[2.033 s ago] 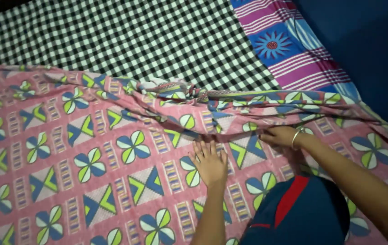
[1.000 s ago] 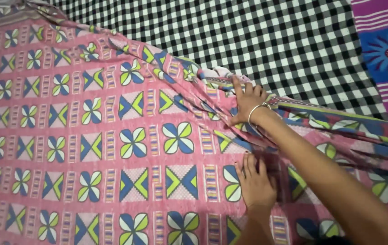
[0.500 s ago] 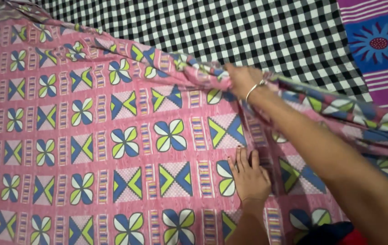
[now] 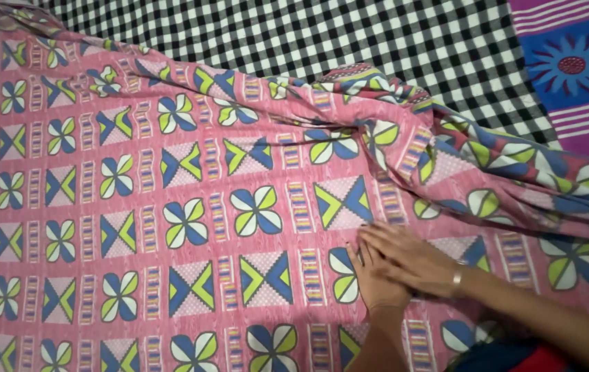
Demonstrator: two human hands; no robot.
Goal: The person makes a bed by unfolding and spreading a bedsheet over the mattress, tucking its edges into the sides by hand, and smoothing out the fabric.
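The step in hand looks like smoothing: the right hand (image 4: 415, 260) lies flat, fingers open and holding nothing, across the left hand (image 4: 376, 279), which is also pressed open on the pink patterned sheet (image 4: 191, 207). The sheet lies directly under both, with its bunched fold (image 4: 377, 131) beyond the fingertips near the black-and-white checked cloth (image 4: 349, 34); flattening that fold would call for an outward sweep.

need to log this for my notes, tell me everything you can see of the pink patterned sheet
The pink patterned sheet looks like thin printed cotton, with rows of blue, green and white four-petal flowers, triangle squares and striped bars. It lies mostly flat over a black-and-white checked cloth; its far edge is bunched into loose folds at the upper right. Both hands press on it near the bottom, the right hand laid over the left hand; neither grips it.
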